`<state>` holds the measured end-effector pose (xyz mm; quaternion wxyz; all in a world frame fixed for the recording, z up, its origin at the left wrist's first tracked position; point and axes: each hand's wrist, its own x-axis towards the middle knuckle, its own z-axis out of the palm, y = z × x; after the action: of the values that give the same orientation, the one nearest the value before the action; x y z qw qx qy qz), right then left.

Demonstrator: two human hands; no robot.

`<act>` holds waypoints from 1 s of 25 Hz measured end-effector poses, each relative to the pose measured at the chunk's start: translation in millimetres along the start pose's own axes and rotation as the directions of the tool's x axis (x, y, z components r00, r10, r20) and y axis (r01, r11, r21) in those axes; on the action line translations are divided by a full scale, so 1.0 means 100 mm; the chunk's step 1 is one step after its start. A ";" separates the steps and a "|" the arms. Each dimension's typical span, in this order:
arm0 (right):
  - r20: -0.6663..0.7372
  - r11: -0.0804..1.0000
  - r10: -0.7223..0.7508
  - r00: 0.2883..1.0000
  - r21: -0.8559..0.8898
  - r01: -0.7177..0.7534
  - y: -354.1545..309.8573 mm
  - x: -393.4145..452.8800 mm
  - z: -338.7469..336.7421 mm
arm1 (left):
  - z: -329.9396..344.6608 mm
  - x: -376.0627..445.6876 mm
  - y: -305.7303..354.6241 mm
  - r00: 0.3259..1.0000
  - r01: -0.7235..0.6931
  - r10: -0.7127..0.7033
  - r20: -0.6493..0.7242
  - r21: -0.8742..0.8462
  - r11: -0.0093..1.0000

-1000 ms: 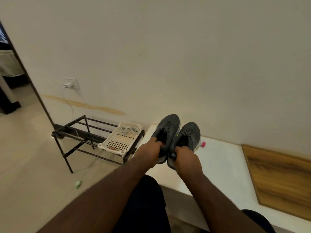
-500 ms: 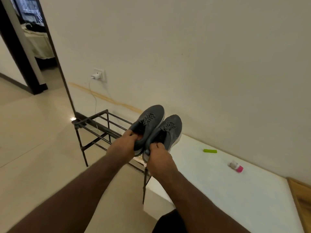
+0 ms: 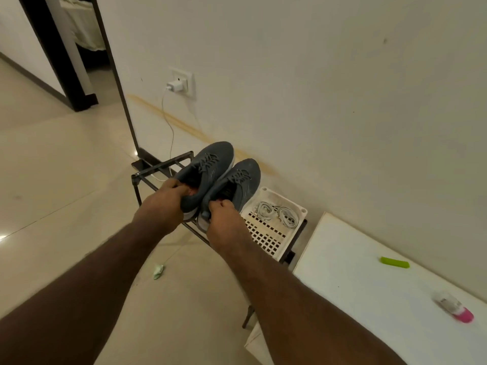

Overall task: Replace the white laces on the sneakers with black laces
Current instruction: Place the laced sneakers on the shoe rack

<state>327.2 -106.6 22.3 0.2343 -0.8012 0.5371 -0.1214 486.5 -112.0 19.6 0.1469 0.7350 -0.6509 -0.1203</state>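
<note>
Two grey sneakers with dark laces are held side by side over a black metal shoe rack point(image 3: 155, 168). My left hand point(image 3: 163, 204) grips the heel of the left sneaker point(image 3: 208, 164). My right hand point(image 3: 224, 225) grips the heel of the right sneaker point(image 3: 241, 181). Both toes point away from me toward the wall. A cream perforated tray point(image 3: 266, 235) rests on the rack just right of the sneakers, with the white laces point(image 3: 276, 213) coiled in its far end.
A white bench top point(image 3: 369, 299) lies at the right, carrying a green stick point(image 3: 394, 262) and a small bottle with a pink cap point(image 3: 454, 309). A charger in a wall socket point(image 3: 176, 85) trails a cable down behind the rack. A doorway opens at far left.
Both hands have carried the sneakers from above the white bench leftward to over the shoe rack. My view has swung left and down, and the tray with white laces shows again.
</note>
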 end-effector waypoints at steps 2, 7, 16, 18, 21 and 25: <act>0.012 1.000 -0.018 1.000 0.004 0.018 0.04 0.22 0.10 | 0.10 0.19 -0.15 1.000 0.016 -0.017 -0.012 -0.012 1.000; 0.019 1.000 -0.023 1.000 0.006 0.023 0.16 0.64 0.35 | 0.30 0.51 -0.34 0.998 0.060 -0.061 -0.025 -0.024 0.998; 0.047 0.999 0.008 0.999 0.040 -0.010 0.27 0.78 0.59 | 0.54 0.73 -0.47 0.999 0.028 -0.029 -0.023 -0.043 0.999; 0.071 0.998 0.003 0.997 0.055 -0.007 0.27 0.79 0.60 | 0.59 0.76 -0.53 0.999 0.025 -0.026 -0.023 -0.042 0.999; 0.124 0.996 -0.007 0.992 0.094 -0.005 0.25 0.78 0.62 | 0.68 0.78 -0.60 0.999 0.034 -0.036 -0.033 -0.066 0.997; 0.213 0.998 -0.009 0.977 0.056 -0.003 0.23 0.77 0.62 | 0.76 0.74 -0.60 0.998 0.044 -0.048 -0.028 -0.131 0.990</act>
<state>366.5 -168.9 -47.1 0.3126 -0.8035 0.5042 -0.0502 522.9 -183.0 -72.3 0.2019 0.7405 -0.6221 -0.1548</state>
